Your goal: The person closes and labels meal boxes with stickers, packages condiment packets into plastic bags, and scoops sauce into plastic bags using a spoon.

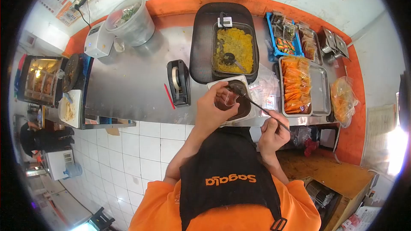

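A white rectangular tub (253, 110) of dark brown sauce stands at the counter's front edge, close to my body. Over it, my left hand (212, 110) pinches a small clear plastic bag (230, 99) between thumb and fingers. My right hand (274, 133) grips the long dark handle of a ladle (260, 108), which slants up and left to its bowl above the sauce, beside the bag. Whether sauce is inside the bag is hard to make out. Just behind the tub, a clear container (255, 55) of crumbly yellow food holds a dark spoon (230, 58).
Left of the tub are a black tape dispenser (178, 83) and a red pen (169, 96). Rightward lie plastic bags (266, 83), a metal tray of orange packets (296, 86) and a blue basket (280, 51). A large clear bucket (143, 28) stands back left. Another person (45, 139) is far left.
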A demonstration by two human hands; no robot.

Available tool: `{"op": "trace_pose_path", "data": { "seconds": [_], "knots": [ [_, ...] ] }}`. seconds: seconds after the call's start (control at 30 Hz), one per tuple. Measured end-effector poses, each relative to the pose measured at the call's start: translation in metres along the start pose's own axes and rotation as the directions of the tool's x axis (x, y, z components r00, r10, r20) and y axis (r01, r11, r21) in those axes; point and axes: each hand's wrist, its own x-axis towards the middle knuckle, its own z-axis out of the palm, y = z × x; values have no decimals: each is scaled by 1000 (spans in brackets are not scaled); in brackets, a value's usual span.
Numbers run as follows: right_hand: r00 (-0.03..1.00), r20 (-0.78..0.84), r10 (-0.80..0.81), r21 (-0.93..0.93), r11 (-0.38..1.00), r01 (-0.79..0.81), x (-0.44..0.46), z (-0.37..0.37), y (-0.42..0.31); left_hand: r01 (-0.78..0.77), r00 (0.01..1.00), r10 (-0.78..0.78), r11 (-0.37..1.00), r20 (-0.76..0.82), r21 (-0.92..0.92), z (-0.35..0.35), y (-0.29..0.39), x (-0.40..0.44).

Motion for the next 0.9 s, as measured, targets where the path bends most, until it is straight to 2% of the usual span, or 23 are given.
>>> {"op": "trace_pose_path", "data": {
  "seconds": [0.13, 0.23, 0.33, 0.37, 0.43, 0.47, 0.57, 0.6, 0.67, 0.7, 0.77, 0.83, 0.9],
  "knots": [
    [978, 82, -193, -58, 978, 198, -2, -6, 0, 46, 999, -46, 999, 8, 23, 1, 5, -1],
    [960, 110, -256, -63, 962, 264, 0, -5, -4, 48, 999, -48, 999, -7, 16, 3, 2, 0],
    [992, 45, -121, -84, 989, 124, -2, -2, 0, 58, 998, -58, 998, 0, 25, 4, 6, 2],
    [999, -18, 51, 13, 999, -51, -2, -2, -1, 66, 998, -66, 997, 8, 33, 3, 8, 2],
    [915, -95, 392, 234, 902, -362, 8, 4, -7, 58, 998, -57, 996, -15, 62, 4, -2, 1],
    [873, -121, 472, 343, 845, -410, 13, 5, -2, 52, 998, -50, 996, -24, 76, 4, -7, 1],
    [826, -110, 554, 225, 823, -522, 14, -4, 32, 115, 992, -112, 991, -59, 61, -4, -14, -3],
    [806, 28, 591, 34, 805, -592, 17, -11, 40, 112, 991, -108, 992, -77, 55, -6, -16, -5],
    [922, 178, 344, -302, 911, -281, 13, -12, 56, 99, 988, -94, 994, -121, 38, -9, -18, -5],
    [930, 287, 231, -438, 895, -87, 18, -5, 53, 89, 991, -84, 995, -100, 51, -10, -17, -6],
    [936, 353, 13, -513, 839, 182, 40, 12, 21, 68, 996, -63, 995, -65, 77, -8, -7, -6],
    [881, 467, -78, -449, 837, 312, 53, 13, 12, 66, 995, -68, 997, -66, -34, 8, 17, -6],
    [799, 596, -79, -261, 922, 286, 60, 4, 16, 54, 997, -60, 993, -57, -101, 27, 39, -6]
  ]
}}
